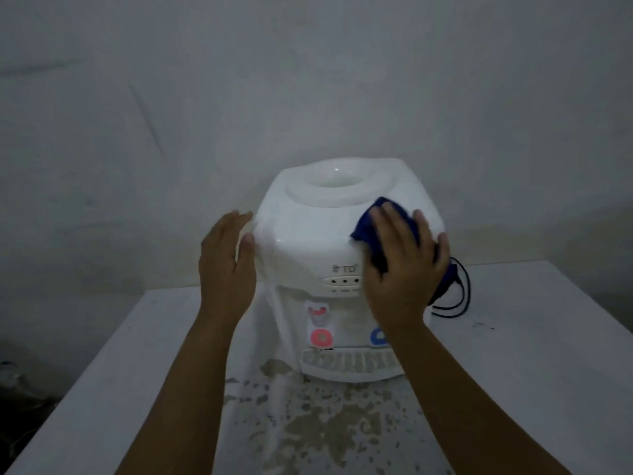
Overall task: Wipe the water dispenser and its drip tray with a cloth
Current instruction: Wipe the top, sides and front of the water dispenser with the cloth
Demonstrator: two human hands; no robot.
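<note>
Your right hand (404, 265) lies flat on the upper right front corner of the dispenser (325, 241), fingers spread and straight, pressing a blue cloth (368, 228) against the white casing. The cloth shows above your fingers and again past the heel of your palm, hanging down the right side. Your left hand (227, 265) stands open against the dispenser's left side, fingers straight and together, the thumb touching the left front edge. The two hands are well apart, one on each side of the casing.

The dispenser stands upright on a white worktop (531, 354), near its far edge, close to a pale wall (308, 80). Its top has a round, sunken bottle seat (337, 185) with no bottle in it. On the front you can see a red tap (320, 337) on the left and a blue tap (378, 335) partly hidden by your right forearm. The slotted drip tray (346, 363) sits at the base, under the taps. A black cord (460, 293) loops out behind the right side. The worktop in front of the tray is blotched with brownish stains (325, 423).
</note>
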